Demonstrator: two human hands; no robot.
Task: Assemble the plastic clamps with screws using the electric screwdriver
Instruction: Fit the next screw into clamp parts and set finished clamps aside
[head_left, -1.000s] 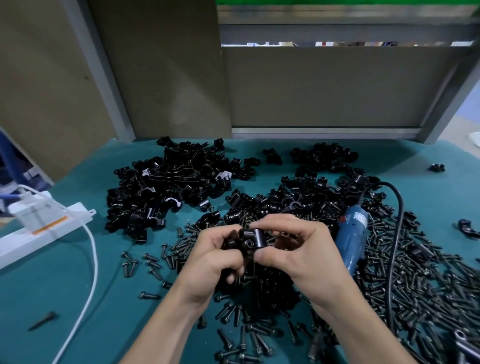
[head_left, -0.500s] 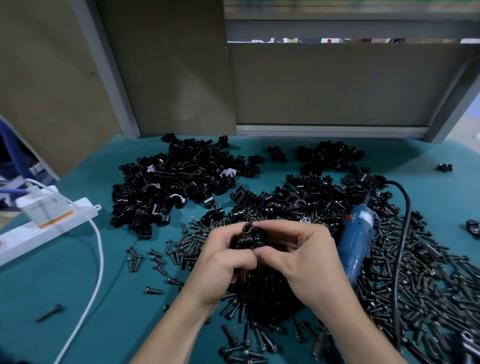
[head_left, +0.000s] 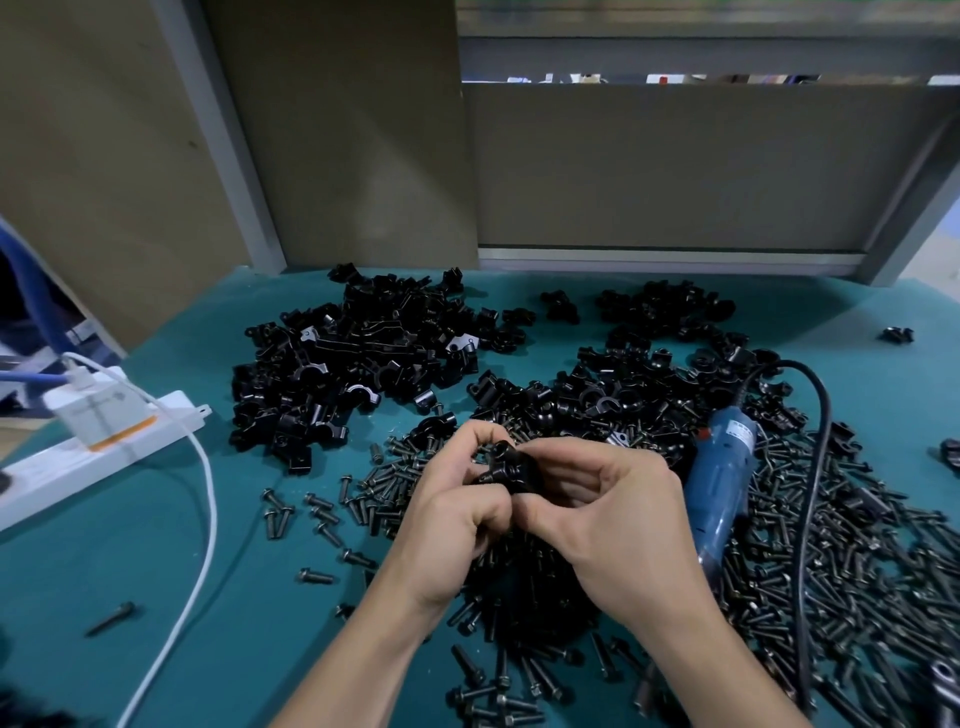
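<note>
2 hands and 2 forearms are in view, all bare. The left hand (head_left: 457, 530) shows its back, with a row of knuckles and creased skin at the finger joints. The left forearm (head_left: 363, 654) is slim and uncovered down to the lower edge of the frame. The right hand (head_left: 613, 519) also shows its back, broader in the view, with rounded knuckles and a soft fold at the wrist. The right forearm (head_left: 727, 670) is likewise uncovered to the frame edge. The nails are too small to make out.
</note>
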